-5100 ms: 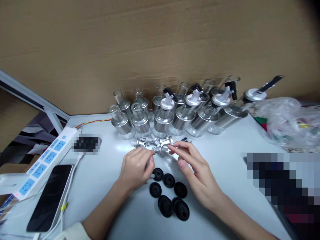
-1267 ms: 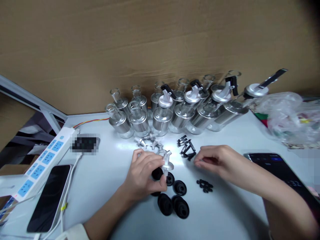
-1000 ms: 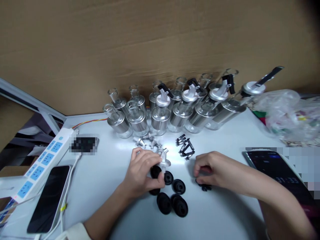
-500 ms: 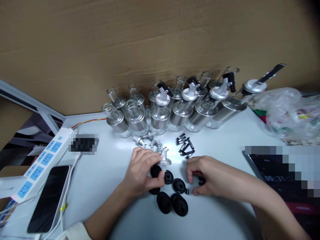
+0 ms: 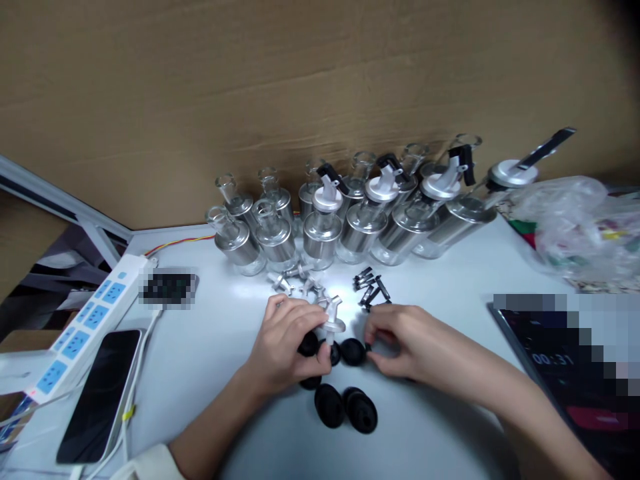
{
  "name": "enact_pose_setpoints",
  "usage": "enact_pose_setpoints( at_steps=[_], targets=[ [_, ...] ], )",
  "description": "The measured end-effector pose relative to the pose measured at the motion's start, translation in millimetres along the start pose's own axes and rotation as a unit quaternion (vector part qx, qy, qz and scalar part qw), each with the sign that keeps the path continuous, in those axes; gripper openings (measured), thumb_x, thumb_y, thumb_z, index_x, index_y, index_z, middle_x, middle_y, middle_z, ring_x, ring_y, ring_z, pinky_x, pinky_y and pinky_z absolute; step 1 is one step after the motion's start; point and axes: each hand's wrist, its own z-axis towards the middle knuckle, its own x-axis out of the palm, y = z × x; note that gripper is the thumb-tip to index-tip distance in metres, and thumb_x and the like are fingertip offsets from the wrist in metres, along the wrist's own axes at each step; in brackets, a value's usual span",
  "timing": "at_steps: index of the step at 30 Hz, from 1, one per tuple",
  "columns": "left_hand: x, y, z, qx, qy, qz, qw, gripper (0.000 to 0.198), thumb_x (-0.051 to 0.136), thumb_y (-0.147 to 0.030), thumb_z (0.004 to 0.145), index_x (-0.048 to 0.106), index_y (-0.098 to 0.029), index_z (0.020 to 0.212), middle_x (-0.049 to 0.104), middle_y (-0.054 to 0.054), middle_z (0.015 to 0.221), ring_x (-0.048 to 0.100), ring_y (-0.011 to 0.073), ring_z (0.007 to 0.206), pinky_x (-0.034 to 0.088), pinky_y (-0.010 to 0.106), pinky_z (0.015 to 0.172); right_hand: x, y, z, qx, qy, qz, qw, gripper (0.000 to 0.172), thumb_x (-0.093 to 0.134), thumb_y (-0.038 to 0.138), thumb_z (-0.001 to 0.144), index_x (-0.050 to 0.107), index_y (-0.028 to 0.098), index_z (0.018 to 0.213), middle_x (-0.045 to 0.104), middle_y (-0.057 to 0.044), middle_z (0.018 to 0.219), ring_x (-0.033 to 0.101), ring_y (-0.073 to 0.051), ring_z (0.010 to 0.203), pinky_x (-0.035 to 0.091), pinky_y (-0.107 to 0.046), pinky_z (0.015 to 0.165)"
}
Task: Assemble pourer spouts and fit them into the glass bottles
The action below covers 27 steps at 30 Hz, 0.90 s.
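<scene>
Left hand (image 5: 293,340) has thumb and fingers closed on a silver spout (image 5: 334,325), held roughly upright over the caps; right hand (image 5: 410,343) pinches a small black piece (image 5: 369,347), fingertips nearly together, just beside a black cap (image 5: 353,352), and from where I stand I can't tell if piece and cap touch. Big to small: cardboard wall (image 5: 320,80) behind, white table (image 5: 425,433), clear plastic bag (image 5: 570,227) far right, power strip (image 5: 95,307) left, two rows of bottles (image 5: 323,240) at the back, four wearing silver tops with black levers, a dark-screened phone (image 5: 103,393) by the strip, more black caps (image 5: 329,405) nearer the person, loose silver spouts (image 5: 283,283) before the bottles, thin black bits (image 5: 373,290) near the right hand.
</scene>
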Motion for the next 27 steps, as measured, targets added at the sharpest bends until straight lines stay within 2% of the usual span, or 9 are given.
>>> enact_pose_setpoints(
  at_steps=[2, 5, 8, 17, 27],
  targets=[
    [-0.3, -0.8, 0.4, 0.0, 0.002, 0.002, 1.0, 0.026, 0.055, -0.016, 0.076, 0.051, -0.018, 0.101, 0.07, 0.004, 0.084, 0.063, 0.0162, 0.075, 0.044, 0.034, 0.076, -6.5, 3.0, 0.9, -0.025, -0.077, 0.034, 0.996, 0.005, 0.058, 0.015, 0.071, 0.061, 0.019, 0.072, 0.054, 0.001, 0.066, 0.048, -0.011, 0.058, 0.038, -0.022, 0.055],
    [-0.9, -2.0, 0.8, 0.002, 0.007, 0.004, 1.0, 0.026, 0.055, -0.016, 0.076, 0.052, -0.018, 0.102, 0.071, 0.004, 0.084, 0.063, 0.0167, 0.075, 0.043, 0.034, 0.076, -11.6, 9.5, 1.7, -0.084, -0.2, 0.076, 0.973, 0.004, 0.059, 0.017, 0.075, 0.061, 0.02, 0.076, 0.05, 0.002, 0.064, 0.049, -0.011, 0.059, 0.04, -0.022, 0.057],
    [-1.5, -2.9, 1.4, 0.008, 0.012, 0.003, 1.0, 0.026, 0.055, -0.016, 0.077, 0.052, -0.018, 0.102, 0.071, 0.004, 0.086, 0.062, 0.0166, 0.076, 0.042, 0.034, 0.075, -9.6, 13.8, 2.7, -0.122, -0.263, 0.1, 0.952, 0.009, 0.057, 0.016, 0.077, 0.063, 0.021, 0.081, 0.05, 0.002, 0.063, 0.05, -0.011, 0.058, 0.042, -0.024, 0.058],
    [-1.7, -4.0, 2.4, 0.017, 0.012, -0.006, 1.0, 0.026, 0.054, -0.014, 0.076, 0.053, -0.018, 0.102, 0.071, 0.003, 0.086, 0.06, 0.016, 0.075, 0.041, 0.032, 0.074, -1.7, 11.0, 6.1, -0.106, -0.29, 0.091, 0.947, 0.012, 0.055, 0.016, 0.083, 0.066, 0.019, 0.088, 0.057, -0.001, 0.068, 0.053, -0.012, 0.061, 0.043, -0.024, 0.056],
    [-1.2, -4.6, 1.0, 0.017, 0.016, 0.002, 1.0, 0.034, 0.053, -0.014, 0.075, 0.052, -0.021, 0.109, 0.072, 0.002, 0.088, 0.06, 0.0165, 0.076, 0.041, 0.032, 0.074, -0.6, 12.5, 3.6, -0.092, -0.262, 0.095, 0.956, 0.018, 0.051, 0.021, 0.088, 0.069, 0.02, 0.093, 0.063, -0.003, 0.075, 0.056, -0.013, 0.062, 0.044, -0.024, 0.054]
  ],
)
